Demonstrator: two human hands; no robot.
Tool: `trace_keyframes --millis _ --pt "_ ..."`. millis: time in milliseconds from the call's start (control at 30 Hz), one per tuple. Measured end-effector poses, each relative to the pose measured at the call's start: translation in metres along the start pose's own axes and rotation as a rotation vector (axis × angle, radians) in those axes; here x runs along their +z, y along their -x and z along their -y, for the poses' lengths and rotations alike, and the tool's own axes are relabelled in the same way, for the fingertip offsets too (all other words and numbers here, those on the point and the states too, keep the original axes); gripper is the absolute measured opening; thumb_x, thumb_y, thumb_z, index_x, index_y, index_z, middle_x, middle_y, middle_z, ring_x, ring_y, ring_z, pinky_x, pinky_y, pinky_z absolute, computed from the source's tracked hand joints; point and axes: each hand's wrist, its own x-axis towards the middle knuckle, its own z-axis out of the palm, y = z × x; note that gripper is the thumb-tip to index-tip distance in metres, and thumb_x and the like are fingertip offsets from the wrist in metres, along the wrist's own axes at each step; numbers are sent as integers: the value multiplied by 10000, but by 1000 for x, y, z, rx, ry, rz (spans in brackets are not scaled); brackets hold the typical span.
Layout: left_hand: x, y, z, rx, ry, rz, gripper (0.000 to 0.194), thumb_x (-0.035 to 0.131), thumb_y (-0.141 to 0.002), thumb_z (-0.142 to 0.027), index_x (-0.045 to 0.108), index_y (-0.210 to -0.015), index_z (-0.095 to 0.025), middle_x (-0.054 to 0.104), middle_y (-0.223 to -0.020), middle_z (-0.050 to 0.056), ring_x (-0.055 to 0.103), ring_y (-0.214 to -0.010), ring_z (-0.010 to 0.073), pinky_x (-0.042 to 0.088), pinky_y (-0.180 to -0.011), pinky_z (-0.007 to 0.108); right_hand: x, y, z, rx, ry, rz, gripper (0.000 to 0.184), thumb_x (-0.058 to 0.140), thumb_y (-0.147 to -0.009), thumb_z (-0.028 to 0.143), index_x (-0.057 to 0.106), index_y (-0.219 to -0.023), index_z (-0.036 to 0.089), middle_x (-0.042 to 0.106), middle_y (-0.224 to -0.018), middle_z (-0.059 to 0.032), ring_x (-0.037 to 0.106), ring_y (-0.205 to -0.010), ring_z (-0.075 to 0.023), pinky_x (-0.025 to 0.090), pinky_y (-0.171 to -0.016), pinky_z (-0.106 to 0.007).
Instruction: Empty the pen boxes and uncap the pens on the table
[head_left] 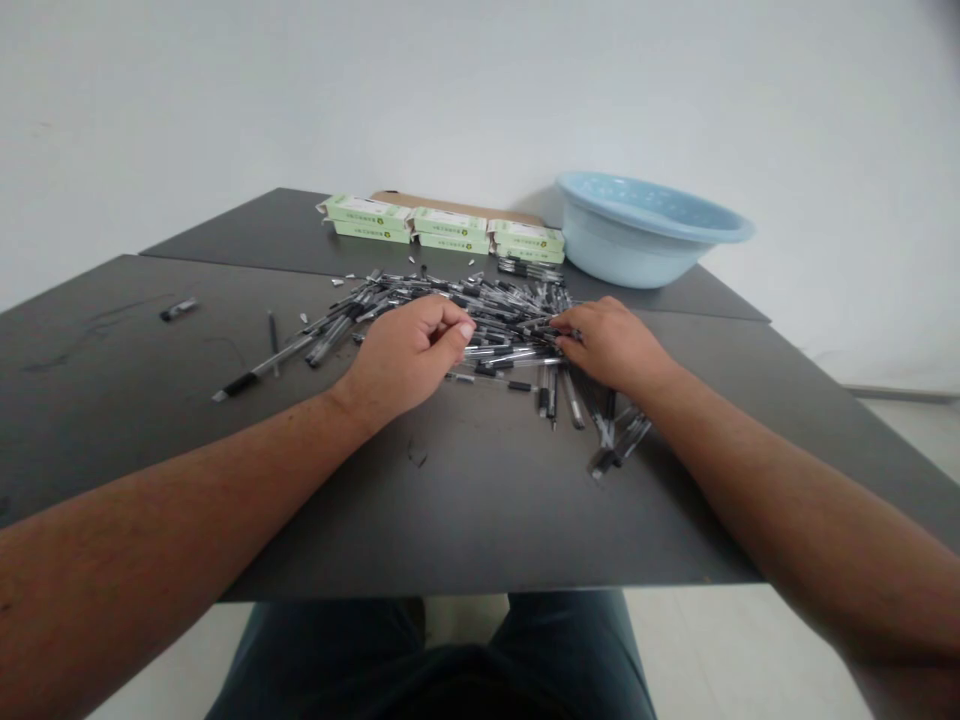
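A wide heap of clear pens with black grips (495,350) lies across the middle of the dark table. My left hand (416,345) hovers at the heap's near left side, fingers curled and thumb against the forefinger; whatever sits in that pinch is hidden. At the right side of the heap, my right hand (611,340) has its thumb and fingertips closed around a pen (553,330) among the others. Several pens (559,395) point toward me below the right hand, and a few more (619,440) lie by the right wrist.
Green and white boxes (450,232) are stacked in pairs at the back, with a piece of brown cardboard (517,216) behind them. A light blue basin (637,245) stands at the back right. One short pen part (178,309) lies far left on the table (420,520).
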Motion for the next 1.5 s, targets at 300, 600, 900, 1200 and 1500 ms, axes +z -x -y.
trace_keyframes --millis 300,600,900,1200,1500 --pt "-1 0 -3 24 -47 15 250 585 -1016 -370 769 -999 -202 771 -771 5 718 -733 184 504 -740 318 4 -11 4 77 11 98 297 607 -1045 284 813 -1241 201 854 -1125 -106 719 -1056 -315 512 -984 -413" --pt "-1 0 -3 19 -61 25 236 590 -1014 -374 762 -1004 -213 776 -784 3 714 -734 183 510 -738 321 5 -11 7 102 -43 71 339 628 -1009 232 804 -1291 164 855 -1176 -115 739 -1124 -319 511 -1072 -441" --pt "-1 1 -3 15 -74 28 249 584 -1016 -384 769 -1001 -218 777 -787 8 715 -744 190 515 -752 327 -6 -3 3 159 -16 -19 397 539 -1031 233 814 -1302 143 805 -1175 -184 728 -1126 -333 557 -1055 -456" --pt "-2 0 -5 7 -94 38 261 581 -1007 -394 778 -1008 -221 779 -794 10 706 -739 191 498 -738 332 -3 -5 14 238 -115 -69 388 564 -899 119 750 -1238 139 727 -1200 -193 684 -1161 -335 552 -1042 -443" --pt "-3 1 -7 12 -93 44 268 574 -1010 -405 775 -999 -228 777 -810 23 698 -760 204 512 -763 341 -9 -5 22 74 -44 166 271 572 -939 174 762 -1132 188 787 -1168 -148 714 -1099 -313 524 -960 -381"
